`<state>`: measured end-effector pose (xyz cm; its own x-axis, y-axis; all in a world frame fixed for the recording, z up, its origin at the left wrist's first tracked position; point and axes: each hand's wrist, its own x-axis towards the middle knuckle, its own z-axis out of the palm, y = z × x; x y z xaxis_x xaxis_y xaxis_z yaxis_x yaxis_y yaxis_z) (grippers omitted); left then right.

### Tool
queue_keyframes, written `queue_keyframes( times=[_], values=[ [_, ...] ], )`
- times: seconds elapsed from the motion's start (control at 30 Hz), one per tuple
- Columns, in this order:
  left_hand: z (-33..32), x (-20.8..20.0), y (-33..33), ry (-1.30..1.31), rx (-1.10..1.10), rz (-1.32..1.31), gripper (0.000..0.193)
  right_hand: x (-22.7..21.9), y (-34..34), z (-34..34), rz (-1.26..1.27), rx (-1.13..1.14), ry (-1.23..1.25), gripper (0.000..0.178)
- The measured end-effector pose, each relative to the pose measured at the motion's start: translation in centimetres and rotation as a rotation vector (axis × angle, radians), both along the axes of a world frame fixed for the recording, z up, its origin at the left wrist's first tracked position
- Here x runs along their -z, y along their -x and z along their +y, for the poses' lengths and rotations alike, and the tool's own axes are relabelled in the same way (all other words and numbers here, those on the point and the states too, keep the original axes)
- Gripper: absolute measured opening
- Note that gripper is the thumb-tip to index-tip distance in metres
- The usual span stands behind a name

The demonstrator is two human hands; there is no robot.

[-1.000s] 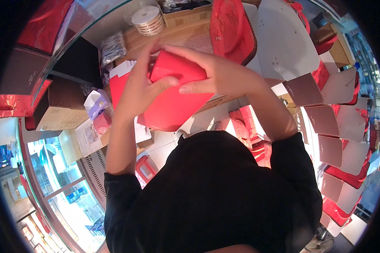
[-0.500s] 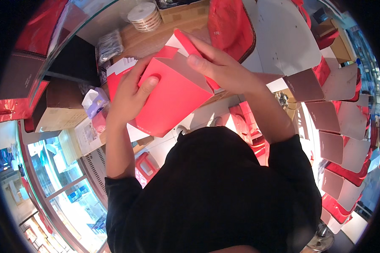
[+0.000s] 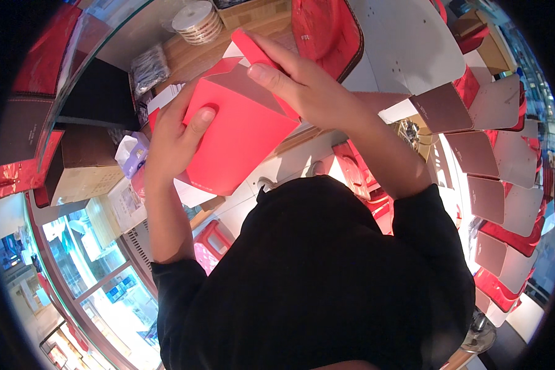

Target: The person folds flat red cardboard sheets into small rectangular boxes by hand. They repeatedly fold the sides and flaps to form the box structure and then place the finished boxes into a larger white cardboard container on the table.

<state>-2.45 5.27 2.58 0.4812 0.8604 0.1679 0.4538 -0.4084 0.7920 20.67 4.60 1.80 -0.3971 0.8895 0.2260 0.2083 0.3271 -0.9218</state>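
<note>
The wooden table is the broadest thing here, and the red box is held tilted at its near edge, in front of the person; whether it rests there cannot be told. The box looks like thin, folded card: probably light and fairly stiff along its creases, smooth enough to slide a little, and easy to dent if squeezed mid-panel. Its corners and folded edges seem the safest hold. The left hand clasps one side, thumb flat on the front, its fingers mostly hidden; the right hand pinches the raised flap, thumb on the near side. Around it, a red bag stands just beyond the right hand and limits room there. Smaller are the brown carton and the stacked spools at the back, then the tissue pack near the left wrist.
</note>
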Motion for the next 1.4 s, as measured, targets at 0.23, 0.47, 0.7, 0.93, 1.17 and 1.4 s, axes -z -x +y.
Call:
queue_keyframes(
  times=[0.23,0.47,0.7,0.93,1.17,1.4],
  values=[
    [0.2,0.0,0.0,-0.021,0.009,0.006,0.057,0.1,0.2,-0.7,-0.08,-0.026,-0.17,0.056],
    [0.4,0.1,-0.2,-0.059,0.042,0.052,0.054,1.3,0.3,-1.3,-0.031,-0.085,-0.262,0.049],
    [0.5,0.2,-0.5,-0.079,0.044,0.074,0.054,1.5,1.1,-1.2,0.253,0.03,-0.1,0.04],
    [0.5,0.3,-0.8,-0.073,0.047,0.087,0.054,1.5,0.6,-1.2,0.098,0.045,-0.265,0.04],
    [0.4,0.3,-0.9,-0.095,0.053,0.097,0.054,1.4,0.9,-1.9,0.101,0.089,-0.293,0.039],
    [0.0,0.1,-1.0,-0.092,0.04,0.105,0.056,1.6,0.9,-1.7,0.218,0.072,-0.194,0.04]
  ],
)
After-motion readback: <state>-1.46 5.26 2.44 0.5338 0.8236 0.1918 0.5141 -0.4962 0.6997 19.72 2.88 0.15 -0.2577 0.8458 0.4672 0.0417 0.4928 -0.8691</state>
